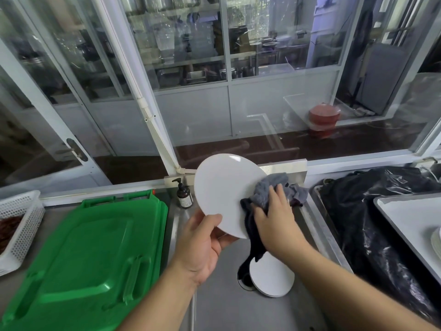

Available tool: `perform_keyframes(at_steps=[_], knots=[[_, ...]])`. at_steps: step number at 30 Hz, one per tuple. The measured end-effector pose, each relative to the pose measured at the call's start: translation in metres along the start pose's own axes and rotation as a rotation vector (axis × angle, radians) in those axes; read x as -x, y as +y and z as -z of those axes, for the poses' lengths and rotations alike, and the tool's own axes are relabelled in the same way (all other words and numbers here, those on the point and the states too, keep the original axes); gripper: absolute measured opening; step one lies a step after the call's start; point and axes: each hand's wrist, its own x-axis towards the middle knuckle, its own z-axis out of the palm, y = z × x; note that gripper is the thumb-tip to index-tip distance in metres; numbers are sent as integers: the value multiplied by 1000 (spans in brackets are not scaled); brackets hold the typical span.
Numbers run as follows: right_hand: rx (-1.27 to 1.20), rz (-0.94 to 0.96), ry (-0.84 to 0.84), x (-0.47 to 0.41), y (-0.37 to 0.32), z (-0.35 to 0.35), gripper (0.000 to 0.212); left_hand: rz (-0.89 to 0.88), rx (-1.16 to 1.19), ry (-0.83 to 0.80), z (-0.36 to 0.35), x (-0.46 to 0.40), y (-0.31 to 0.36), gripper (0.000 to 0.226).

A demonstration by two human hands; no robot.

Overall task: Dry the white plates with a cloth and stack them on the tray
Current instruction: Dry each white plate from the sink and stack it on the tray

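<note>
Fingers [278, 197] spread on cloth [267, 189] against plate [224, 194]; bottle [184, 195], seemingly soap, behind.

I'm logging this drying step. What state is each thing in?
Held plate: tilted, gripped by left hand.
Cloth: pressed on plate by right hand.
Sink plate: lying in sink.
Tray: holds a plate.
Green lid: lying flat.
</note>
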Motion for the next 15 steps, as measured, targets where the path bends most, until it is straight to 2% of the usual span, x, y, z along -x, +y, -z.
perform_keyframes(at_steps=[5,10,12,15], knots=[[152,166,-171,21,0,0,69,27,-67,-12,0,3,-4,35],[52,500,-362,17,-10,15,67,74,-115,-70,-3,12,-10,35],[108,572,-335,5,-13,21,69,79,-119,-115,-5,16,-12,34],[129,543,-191,-17,-24,25,69,70,-130,-136,-13,23,-15,30]])
